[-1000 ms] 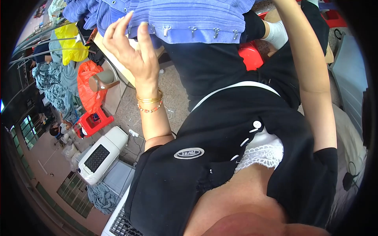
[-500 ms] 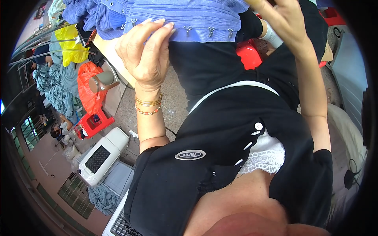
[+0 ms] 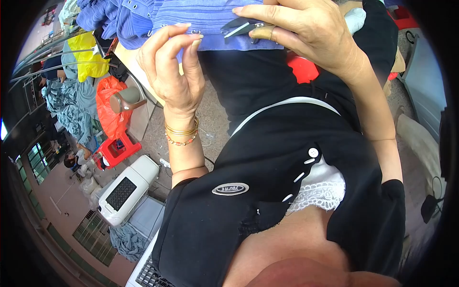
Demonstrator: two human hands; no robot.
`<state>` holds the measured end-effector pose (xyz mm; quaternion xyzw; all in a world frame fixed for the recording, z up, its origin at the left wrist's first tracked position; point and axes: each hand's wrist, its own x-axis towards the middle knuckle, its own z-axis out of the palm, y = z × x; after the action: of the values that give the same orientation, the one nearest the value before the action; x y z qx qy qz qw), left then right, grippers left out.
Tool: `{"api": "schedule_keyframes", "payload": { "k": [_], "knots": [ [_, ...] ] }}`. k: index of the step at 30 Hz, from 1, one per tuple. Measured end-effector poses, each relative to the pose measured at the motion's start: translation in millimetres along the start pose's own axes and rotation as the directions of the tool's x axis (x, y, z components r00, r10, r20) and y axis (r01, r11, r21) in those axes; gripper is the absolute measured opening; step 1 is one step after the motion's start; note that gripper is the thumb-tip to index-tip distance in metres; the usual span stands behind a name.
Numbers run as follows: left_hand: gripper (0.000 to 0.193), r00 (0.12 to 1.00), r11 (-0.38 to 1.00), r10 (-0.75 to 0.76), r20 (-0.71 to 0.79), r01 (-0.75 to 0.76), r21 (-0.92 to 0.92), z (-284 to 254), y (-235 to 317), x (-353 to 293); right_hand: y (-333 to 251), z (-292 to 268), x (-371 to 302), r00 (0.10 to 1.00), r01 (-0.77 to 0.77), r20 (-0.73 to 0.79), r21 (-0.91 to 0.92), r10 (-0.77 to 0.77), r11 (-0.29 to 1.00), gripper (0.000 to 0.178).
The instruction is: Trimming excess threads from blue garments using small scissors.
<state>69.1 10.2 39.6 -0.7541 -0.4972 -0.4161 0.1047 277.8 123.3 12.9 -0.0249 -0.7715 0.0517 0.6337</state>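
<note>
Ribbed blue fabric (image 3: 210, 21) w/ metal eyelets, top centre. Left hand (image 3: 174, 71) pinches its hem, fingertips (image 3: 193, 40) closed. Right hand (image 3: 306, 33) grips dark thread snips (image 3: 241, 27) against the cloth. Concrete floor, red stool (image 3: 114, 150), white fan (image 3: 126, 189) at left. Since 0.5 s ago, right hand dropped onto the hem.

Two hands are seen, the left hand (image 3: 174, 76) and the right hand (image 3: 306, 33). One blue ribbed garment (image 3: 215, 21) is counted, and one small pair of dark snips (image 3: 241, 27). Two bangles (image 3: 181, 134) are worn. One red stool (image 3: 114, 150), one orange bag (image 3: 107, 103) and one white appliance (image 3: 126, 189) are counted.
</note>
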Motion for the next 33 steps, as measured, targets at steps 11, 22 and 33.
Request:
{"api": "schedule_keyframes", "payload": {
  "k": [11,22,33],
  "knots": [
    [0.024,0.991,0.959,0.13,0.028,-0.133,0.252,4,-2,-1,-33,-35,32,0.781,-0.368,0.469,-0.185,0.411,0.911,0.035],
    [0.017,0.989,0.968,0.145,0.017,-0.145,0.206,2,6,9,-5,-2,3,0.997,-0.003,0.077,-0.071,0.009,0.997,0.029],
    [0.011,0.993,0.981,0.105,0.056,-0.112,0.156,0,10,6,-12,-21,12,0.927,-0.218,0.303,-0.042,0.22,0.975,0.024]
  ]
}}
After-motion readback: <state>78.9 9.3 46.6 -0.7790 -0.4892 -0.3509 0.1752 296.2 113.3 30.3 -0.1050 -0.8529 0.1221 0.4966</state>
